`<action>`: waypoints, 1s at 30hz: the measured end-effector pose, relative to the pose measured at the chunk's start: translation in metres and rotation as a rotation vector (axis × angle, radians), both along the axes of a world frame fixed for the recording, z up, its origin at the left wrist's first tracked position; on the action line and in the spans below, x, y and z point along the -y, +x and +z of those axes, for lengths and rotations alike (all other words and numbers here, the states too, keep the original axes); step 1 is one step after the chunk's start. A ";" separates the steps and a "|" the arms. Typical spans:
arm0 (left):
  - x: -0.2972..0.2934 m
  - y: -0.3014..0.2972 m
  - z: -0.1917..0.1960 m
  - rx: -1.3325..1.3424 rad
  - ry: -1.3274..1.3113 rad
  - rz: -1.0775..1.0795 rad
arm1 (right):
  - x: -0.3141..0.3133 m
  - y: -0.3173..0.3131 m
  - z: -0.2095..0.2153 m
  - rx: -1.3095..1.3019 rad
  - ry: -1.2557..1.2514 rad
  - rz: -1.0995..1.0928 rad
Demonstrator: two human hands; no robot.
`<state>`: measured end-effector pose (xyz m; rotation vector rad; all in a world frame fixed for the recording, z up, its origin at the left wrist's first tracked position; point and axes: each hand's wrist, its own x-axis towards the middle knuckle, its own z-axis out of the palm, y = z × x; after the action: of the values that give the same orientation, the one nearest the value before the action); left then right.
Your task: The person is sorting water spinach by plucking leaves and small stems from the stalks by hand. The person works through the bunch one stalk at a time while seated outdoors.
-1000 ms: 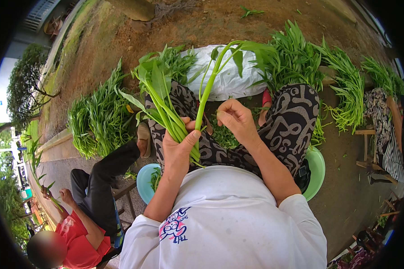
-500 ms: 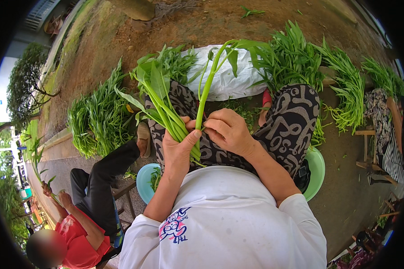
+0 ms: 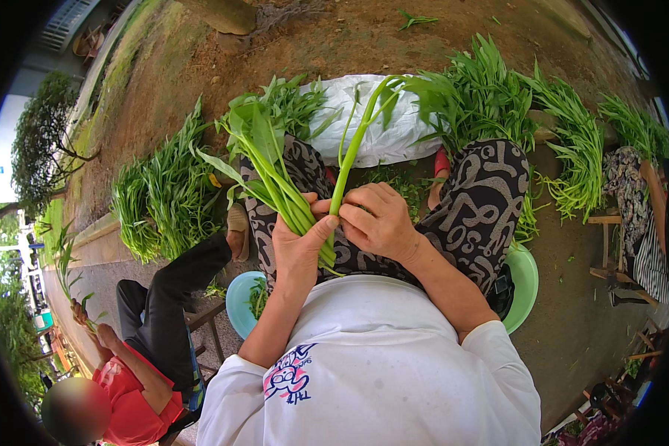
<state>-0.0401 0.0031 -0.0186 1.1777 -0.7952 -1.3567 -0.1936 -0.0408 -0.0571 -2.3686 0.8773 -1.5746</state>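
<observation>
My left hand [image 3: 299, 245] is closed around a bunch of green water spinach [image 3: 275, 189], its leafy ends pointing up and to the left. Between that hand's thumb and fingertips stands one thicker water spinach stem [image 3: 357, 145], leaning right, with drooping leaves at its top. Close against the lower part of this stem, my right hand [image 3: 385, 223] has its fingers curled in a pinch. Whatever is between those fingertips is hidden. Both hands are above my lap, in front of my white shirt.
A white sack [image 3: 394, 134] lies beyond my knees, with water spinach heaps [image 3: 490, 97] beside it. More lies left [image 3: 171, 193] and right [image 3: 576, 149]. A blue basin [image 3: 239, 305] and a green basin [image 3: 526, 286] flank me. A person in red [image 3: 137, 386] sits left, holding stems.
The thick stem has tipped further to the right. My right hand has shifted slightly along with it, while my left hand keeps its hold on the bunch.
</observation>
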 end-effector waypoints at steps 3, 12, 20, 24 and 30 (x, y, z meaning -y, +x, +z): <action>0.000 0.000 -0.002 -0.009 0.004 -0.006 | -0.001 0.002 -0.006 0.077 0.105 0.068; -0.001 0.000 0.004 0.002 -0.001 -0.021 | -0.004 0.001 -0.008 0.326 0.704 0.453; -0.001 0.000 0.003 0.012 0.005 -0.028 | -0.005 -0.001 -0.004 0.697 1.258 0.714; 0.000 0.006 0.008 0.044 0.008 0.020 | 0.001 -0.009 -0.008 0.615 1.175 0.533; 0.016 0.035 0.022 0.058 -0.080 0.176 | 0.008 -0.012 -0.019 -0.053 0.672 -0.125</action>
<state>-0.0049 -0.0126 0.0037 1.1998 -0.7612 -1.1407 -0.2057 -0.0490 -0.0766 -1.9002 1.3312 -1.0209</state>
